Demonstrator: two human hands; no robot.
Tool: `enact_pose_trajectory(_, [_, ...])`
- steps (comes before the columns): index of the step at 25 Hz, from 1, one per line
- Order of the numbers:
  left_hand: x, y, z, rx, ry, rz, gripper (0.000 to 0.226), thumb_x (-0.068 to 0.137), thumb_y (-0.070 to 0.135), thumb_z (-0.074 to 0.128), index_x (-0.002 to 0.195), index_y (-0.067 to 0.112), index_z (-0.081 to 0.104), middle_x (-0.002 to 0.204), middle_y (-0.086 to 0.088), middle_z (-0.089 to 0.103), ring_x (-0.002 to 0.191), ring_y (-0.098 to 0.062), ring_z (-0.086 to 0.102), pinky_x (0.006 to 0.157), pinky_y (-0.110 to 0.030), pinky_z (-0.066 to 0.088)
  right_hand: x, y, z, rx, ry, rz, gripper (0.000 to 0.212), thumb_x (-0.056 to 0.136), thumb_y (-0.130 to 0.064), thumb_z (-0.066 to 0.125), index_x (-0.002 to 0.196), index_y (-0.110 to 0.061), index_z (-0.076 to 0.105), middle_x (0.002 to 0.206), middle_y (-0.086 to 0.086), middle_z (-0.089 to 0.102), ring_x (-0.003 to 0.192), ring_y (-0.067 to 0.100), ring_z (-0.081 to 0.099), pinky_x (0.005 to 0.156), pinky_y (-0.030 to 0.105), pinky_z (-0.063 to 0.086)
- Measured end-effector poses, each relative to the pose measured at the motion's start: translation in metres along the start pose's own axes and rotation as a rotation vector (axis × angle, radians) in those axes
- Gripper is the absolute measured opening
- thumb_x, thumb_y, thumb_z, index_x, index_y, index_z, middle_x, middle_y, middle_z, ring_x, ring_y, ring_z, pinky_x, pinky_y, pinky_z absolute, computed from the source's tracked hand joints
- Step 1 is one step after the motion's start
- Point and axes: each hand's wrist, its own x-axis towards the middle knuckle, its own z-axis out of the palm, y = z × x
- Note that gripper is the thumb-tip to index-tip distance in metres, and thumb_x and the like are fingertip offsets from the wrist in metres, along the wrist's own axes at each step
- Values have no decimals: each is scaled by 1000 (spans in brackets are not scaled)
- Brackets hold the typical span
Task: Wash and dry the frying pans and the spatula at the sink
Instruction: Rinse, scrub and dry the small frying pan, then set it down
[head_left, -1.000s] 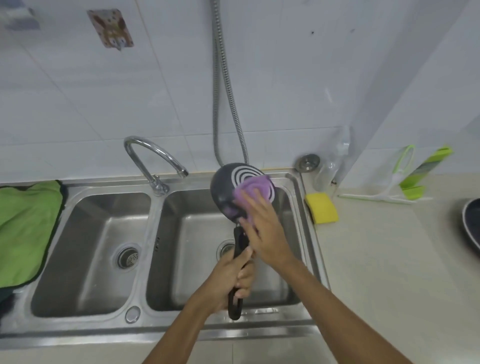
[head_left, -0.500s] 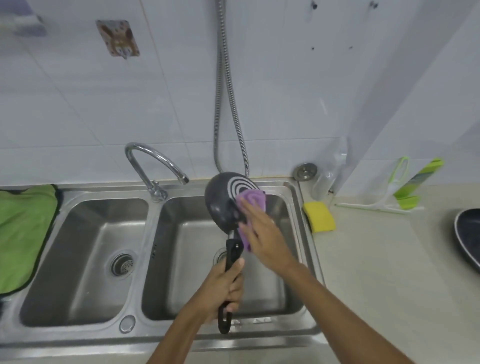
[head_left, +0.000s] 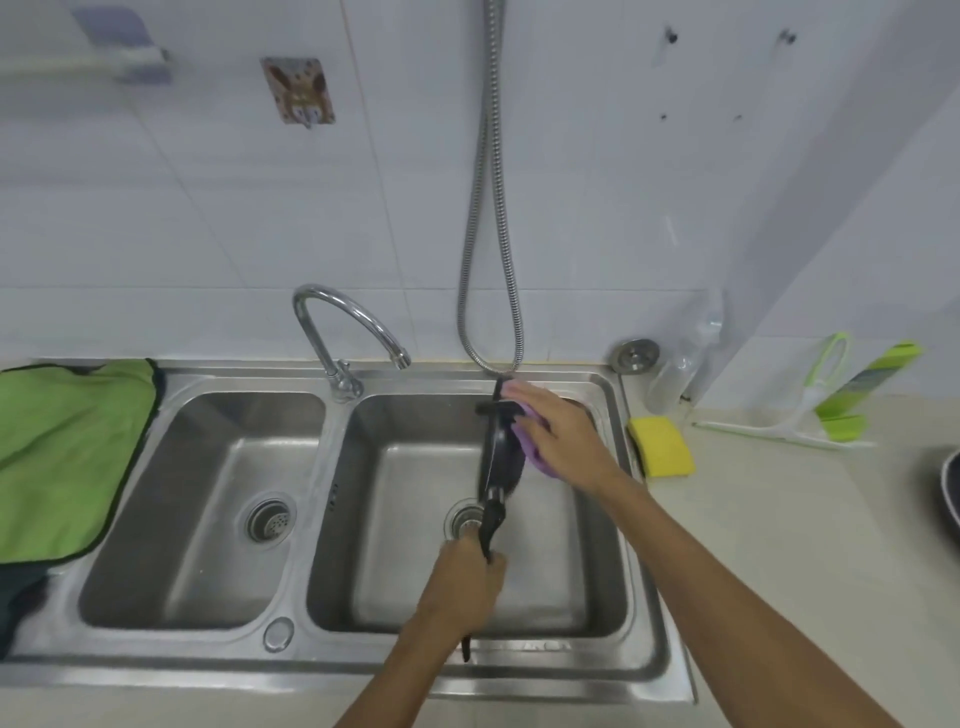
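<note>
ok, small black frying pan (head_left: 497, 457) is over the right bowl of the sink (head_left: 519, 670), turned edge-on to the camera. rim points toward the sink's back edge, handle runs down toward its front edge. left hand (head_left: 467, 577) is wrapped tight round the handle, over the front half of that bowl. handle tip pokes out below the fist, at the sink's front rim. right hand (head_left: 563, 441) is on the pan's right-facing side, fingers (head_left: 524, 397) laid fairly straight, pressing a purple cloth (head_left: 537, 460) against it. cloth shows past the fingertips and under the palm. inside or underside of the pan: can't tell from this angle.

around the sink:
- chrome faucet (head_left: 343, 322) on the back rim between the two bowls, spout over the right bowl.
- metal shower hose (head_left: 498, 208) loops down the wall behind the right bowl, low end just above the pan.
- yellow sponge (head_left: 662, 447) on the counter, just beside the sink's right rim.
- metal sink plug (head_left: 635, 356) and clear plastic bottle (head_left: 675, 374) off the back right corner.
- green-and-white squeegee (head_left: 810, 415) further right of the sink, near the wall.
- second dark frying pan (head_left: 950, 499), only its edge in view, well right of the sink.
- green cloth (head_left: 67, 457) draped over the sink's left end.
</note>
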Motion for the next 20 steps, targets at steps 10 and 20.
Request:
enact_pose_trajectory(10, [-13,-19,4,415,239,164,36,100,26,49,134,13,44,103,-7,71,90,-31,69,70,-35,44,6,15,61,-539,-329,-147,35,101,-10,52,131,7,53,130,24,60,114,35,59,101,41,45])
enact_pose_trajectory(20, [-15,-27,-9,298,257,89,27,95,20,60,118,11,50,96,-11,71,86,-33,68,72,-40,51,-40,18,41,-469,-315,222,26,106,-27,46,89,-10,56,91,1,61,78,18,59,73,28,47])
